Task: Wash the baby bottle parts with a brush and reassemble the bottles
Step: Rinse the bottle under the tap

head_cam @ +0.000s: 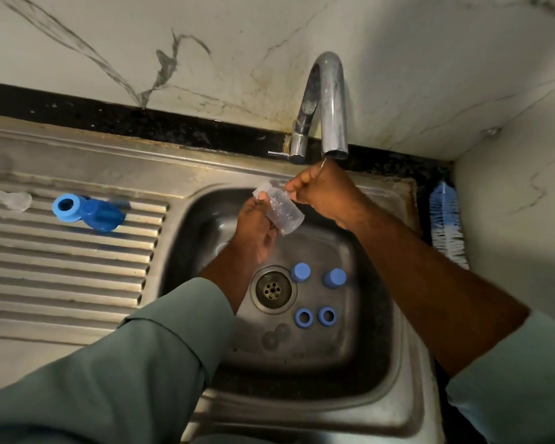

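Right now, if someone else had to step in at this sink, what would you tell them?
Hands: the left hand and the right hand both hold the clear bottle under the tap, over the sink; a thin trickle falls on the right hand.
In the basin: two blue caps, two blue rings and two clear teats.
On the drainboard: one blue ring, a blue cap, a clear teat.
The brush lies right of the sink, unused.
Left: washing the basin parts, then reassembling everything.
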Demonstrator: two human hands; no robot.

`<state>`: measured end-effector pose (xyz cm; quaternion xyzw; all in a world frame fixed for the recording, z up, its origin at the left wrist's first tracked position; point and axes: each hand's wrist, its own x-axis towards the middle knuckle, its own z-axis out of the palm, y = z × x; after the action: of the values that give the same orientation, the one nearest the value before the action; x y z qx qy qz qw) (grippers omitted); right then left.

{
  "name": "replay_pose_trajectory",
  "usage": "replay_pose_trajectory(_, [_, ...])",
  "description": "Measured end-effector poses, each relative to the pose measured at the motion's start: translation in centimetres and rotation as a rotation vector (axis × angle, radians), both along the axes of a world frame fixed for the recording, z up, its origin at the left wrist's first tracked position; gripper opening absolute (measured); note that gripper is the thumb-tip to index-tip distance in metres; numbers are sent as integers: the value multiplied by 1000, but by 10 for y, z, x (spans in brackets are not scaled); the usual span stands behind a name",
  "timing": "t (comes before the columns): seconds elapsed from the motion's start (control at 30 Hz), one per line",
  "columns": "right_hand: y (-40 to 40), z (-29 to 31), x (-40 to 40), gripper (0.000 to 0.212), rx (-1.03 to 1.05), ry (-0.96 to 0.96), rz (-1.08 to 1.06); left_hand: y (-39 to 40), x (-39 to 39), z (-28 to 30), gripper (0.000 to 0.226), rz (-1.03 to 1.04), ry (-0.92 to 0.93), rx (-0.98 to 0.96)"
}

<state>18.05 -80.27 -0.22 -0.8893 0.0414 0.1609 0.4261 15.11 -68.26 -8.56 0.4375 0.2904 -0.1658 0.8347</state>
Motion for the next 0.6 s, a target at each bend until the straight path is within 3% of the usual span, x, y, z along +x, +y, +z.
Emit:
replay_pose_trajectory(0.3, [2, -39, -26, 28, -33, -109, -76, -7, -13, 8, 42, -19, -73, -1])
replay_pose_trajectory(0.4, [11, -46, -15, 29, 85, 37, -271, -6, -23, 13, 38, -95, -174, 161])
replay_pose_trajectory(0.5, [20, -46, -7, 26, 351, 150, -593, -5, -28, 22, 30, -146, -297, 256])
replay_pose_trajectory(0.6, [17, -47, -7, 50, 493, 287, -753, -1, -26, 26, 31, -191, -415, 397])
